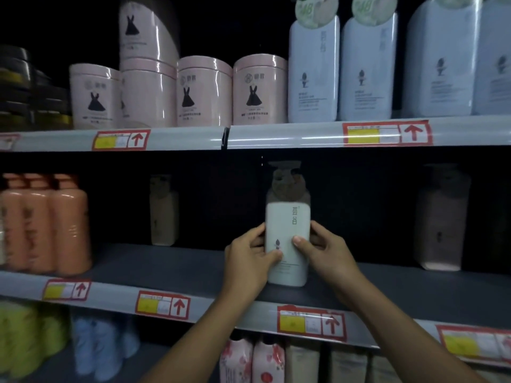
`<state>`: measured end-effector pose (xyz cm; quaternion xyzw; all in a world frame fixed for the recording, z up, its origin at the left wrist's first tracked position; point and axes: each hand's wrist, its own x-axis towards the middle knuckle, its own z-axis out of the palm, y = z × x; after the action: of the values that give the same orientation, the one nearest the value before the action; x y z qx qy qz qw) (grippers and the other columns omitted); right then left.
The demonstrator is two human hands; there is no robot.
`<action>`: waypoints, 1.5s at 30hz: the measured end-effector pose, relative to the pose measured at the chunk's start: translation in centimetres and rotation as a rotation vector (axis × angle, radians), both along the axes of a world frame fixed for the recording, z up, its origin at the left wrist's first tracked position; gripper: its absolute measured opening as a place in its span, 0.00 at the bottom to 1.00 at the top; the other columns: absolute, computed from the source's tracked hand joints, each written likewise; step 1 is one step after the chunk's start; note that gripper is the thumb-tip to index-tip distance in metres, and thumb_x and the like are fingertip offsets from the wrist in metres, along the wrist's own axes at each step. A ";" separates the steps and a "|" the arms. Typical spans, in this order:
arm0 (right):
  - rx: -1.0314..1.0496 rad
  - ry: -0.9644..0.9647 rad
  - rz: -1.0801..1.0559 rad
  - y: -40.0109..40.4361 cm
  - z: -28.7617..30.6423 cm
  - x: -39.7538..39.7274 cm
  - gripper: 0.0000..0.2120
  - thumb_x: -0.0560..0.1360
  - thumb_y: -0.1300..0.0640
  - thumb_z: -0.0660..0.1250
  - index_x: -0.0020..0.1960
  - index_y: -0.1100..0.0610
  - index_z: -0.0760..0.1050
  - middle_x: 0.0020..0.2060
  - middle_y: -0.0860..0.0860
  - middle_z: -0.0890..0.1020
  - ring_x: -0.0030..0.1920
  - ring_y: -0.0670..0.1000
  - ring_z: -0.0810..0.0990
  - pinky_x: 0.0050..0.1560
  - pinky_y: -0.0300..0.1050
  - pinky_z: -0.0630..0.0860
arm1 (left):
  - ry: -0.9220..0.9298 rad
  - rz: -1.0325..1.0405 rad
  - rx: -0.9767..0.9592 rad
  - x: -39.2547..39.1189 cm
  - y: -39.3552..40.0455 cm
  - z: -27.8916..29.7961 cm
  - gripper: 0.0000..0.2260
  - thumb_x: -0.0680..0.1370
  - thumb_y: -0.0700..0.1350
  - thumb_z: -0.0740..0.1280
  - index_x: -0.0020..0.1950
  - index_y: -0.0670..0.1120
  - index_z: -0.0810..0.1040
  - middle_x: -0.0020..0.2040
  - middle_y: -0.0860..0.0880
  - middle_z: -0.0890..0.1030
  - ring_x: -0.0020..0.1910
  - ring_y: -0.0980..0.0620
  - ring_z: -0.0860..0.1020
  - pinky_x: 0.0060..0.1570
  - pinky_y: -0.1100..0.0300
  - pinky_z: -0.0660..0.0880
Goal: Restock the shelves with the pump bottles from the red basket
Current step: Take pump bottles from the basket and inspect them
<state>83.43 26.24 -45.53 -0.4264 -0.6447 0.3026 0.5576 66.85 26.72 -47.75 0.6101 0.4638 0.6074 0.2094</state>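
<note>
A pale cream pump bottle (286, 225) with a brown pump head stands upright on the dark middle shelf (171, 264), near its front edge. My left hand (250, 258) grips its left side, thumb across the label. My right hand (320, 250) grips its right side, thumb on the front. Another cream pump bottle (163, 214) stands further back on the left, and a pinkish one (442, 219) stands at the back right. The red basket is not in view.
Orange bottles (44, 225) line the middle shelf's left end. The shelf above carries pink tubs (204, 92) and tall white bottles (313, 73). Below are green, blue and floral bottles (251, 360). Price tags with red arrows run along the shelf edges (309, 323).
</note>
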 end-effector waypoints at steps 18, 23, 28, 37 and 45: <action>-0.148 -0.186 -0.399 1.7 -1.0 -1.6 0.17 0.71 0.52 0.80 0.55 0.61 0.84 0.50 0.56 0.87 0.49 0.54 0.85 0.53 0.54 0.83 | 0.228 0.269 -0.145 1.7 2.5 -0.2 0.19 0.69 0.47 0.81 0.57 0.50 0.81 0.51 0.50 0.86 0.51 0.51 0.84 0.49 0.53 0.83; -0.152 -0.238 -0.401 0.4 -0.2 -1.2 0.26 0.74 0.46 0.77 0.64 0.61 0.79 0.58 0.59 0.84 0.58 0.58 0.83 0.58 0.52 0.81 | 0.276 0.296 -0.149 1.5 2.1 0.1 0.31 0.70 0.52 0.80 0.70 0.46 0.76 0.63 0.46 0.82 0.60 0.45 0.81 0.57 0.49 0.81; 0.130 -0.348 -0.456 -3.9 1.5 -0.8 0.32 0.77 0.41 0.70 0.75 0.56 0.69 0.66 0.58 0.78 0.67 0.59 0.76 0.64 0.54 0.76 | 0.202 0.302 -0.042 1.3 -1.1 1.6 0.30 0.73 0.54 0.77 0.72 0.47 0.74 0.65 0.48 0.81 0.61 0.49 0.80 0.56 0.57 0.78; 0.204 -0.409 -0.424 -12.9 0.2 0.9 0.26 0.78 0.40 0.69 0.69 0.56 0.77 0.61 0.54 0.82 0.61 0.55 0.80 0.60 0.52 0.78 | 0.164 0.164 -0.004 2.7 -10.9 1.9 0.24 0.74 0.53 0.77 0.67 0.48 0.78 0.56 0.53 0.82 0.49 0.58 0.80 0.39 0.73 0.73; 0.027 -0.586 -0.344 -20.8 -13.6 2.7 0.21 0.78 0.44 0.70 0.64 0.56 0.81 0.56 0.54 0.85 0.57 0.54 0.83 0.48 0.38 0.68 | 0.150 -0.018 -0.203 2.7 -21.0 -11.3 0.19 0.75 0.46 0.76 0.65 0.45 0.79 0.54 0.51 0.84 0.48 0.59 0.82 0.50 0.65 0.81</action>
<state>86.13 5.47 -59.17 -0.5904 -0.7002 0.0601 0.3969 69.54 5.74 -59.01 0.6336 0.5318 0.5079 0.2404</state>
